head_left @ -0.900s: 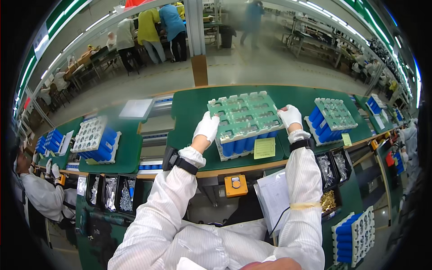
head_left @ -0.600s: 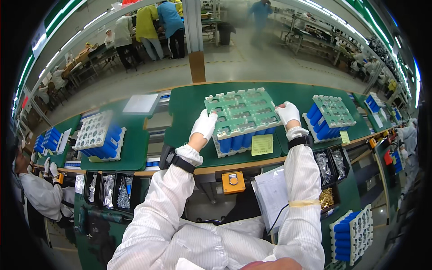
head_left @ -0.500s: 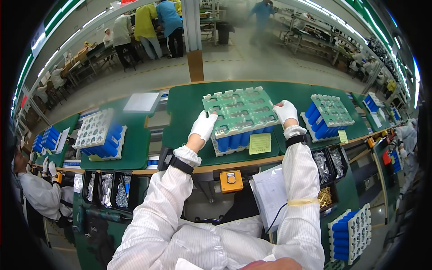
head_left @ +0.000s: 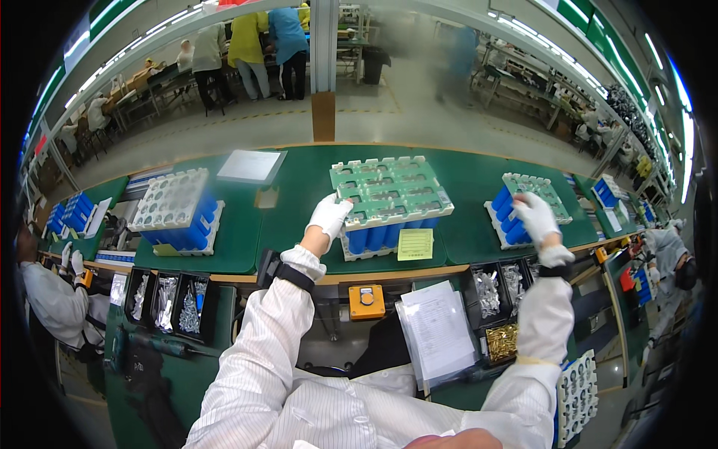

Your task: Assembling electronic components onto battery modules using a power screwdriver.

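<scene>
In front of me on the green bench stands a battery pack: blue cylindrical cells between pale plastic holders, the top one green, with a yellow-green paper label on its near side. My left hand, in a white glove with bare fingertips, grips the left edge of its top holder. My right hand, gloved too, is off that pack and over the near side of a second green-topped pack to the right. Motion smears its fingers, and I cannot make out whether it touches that pack.
A third pack with a white top stands at left, near a white sheet. Closer in are bins of metal parts, a bin of brass-coloured pieces, a yellow button box, papers and a power driver.
My right hand has let go of the middle pack's right side and moved right, to the second pack. My left hand stays at the middle pack's left edge. The view has shifted slightly.
</scene>
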Motion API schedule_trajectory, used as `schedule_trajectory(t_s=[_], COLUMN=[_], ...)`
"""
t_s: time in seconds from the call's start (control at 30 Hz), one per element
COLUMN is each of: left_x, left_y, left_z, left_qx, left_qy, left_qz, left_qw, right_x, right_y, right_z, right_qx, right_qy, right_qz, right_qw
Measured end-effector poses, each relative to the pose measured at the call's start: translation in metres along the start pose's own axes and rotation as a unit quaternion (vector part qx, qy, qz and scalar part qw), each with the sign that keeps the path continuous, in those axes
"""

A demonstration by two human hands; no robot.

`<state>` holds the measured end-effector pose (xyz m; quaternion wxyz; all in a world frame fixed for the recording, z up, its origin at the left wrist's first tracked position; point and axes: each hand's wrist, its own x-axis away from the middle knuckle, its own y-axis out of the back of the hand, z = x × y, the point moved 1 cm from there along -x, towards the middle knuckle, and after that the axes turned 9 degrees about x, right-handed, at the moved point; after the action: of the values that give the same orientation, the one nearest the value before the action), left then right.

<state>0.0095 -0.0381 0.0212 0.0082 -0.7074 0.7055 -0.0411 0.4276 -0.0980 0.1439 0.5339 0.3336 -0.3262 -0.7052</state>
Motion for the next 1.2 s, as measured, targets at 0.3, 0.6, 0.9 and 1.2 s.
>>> schedule_trajectory(t_s=[0.3,0.6,0.9,1.2], left_x=[-0.002,0.134,0.302,0.301], left_y=[-0.014,-0.082,-0.131,-0.124], left_z=[-0.006,-0.092,-0.143,-0.147], left_qx=[0.012,0.092,0.316,0.313], left_qy=[0.007,-0.125,-0.049,0.007], left_qz=[0.02,0.179,0.71,0.765], left_qw=[1.0,0.972,0.627,0.563], right_x=[0.229,0.365,0.349,0.391], right_y=[0.205,0.142,0.138,0.097], right_z=[-0.264,-0.414,-0.357,-0.219], right_qx=[0.169,0.219,0.294,0.462], right_qy=[-0.195,-0.466,-0.482,-0.409], right_qz=[-0.197,-0.106,-0.098,-0.288], right_qw=[0.946,0.85,0.819,0.732])
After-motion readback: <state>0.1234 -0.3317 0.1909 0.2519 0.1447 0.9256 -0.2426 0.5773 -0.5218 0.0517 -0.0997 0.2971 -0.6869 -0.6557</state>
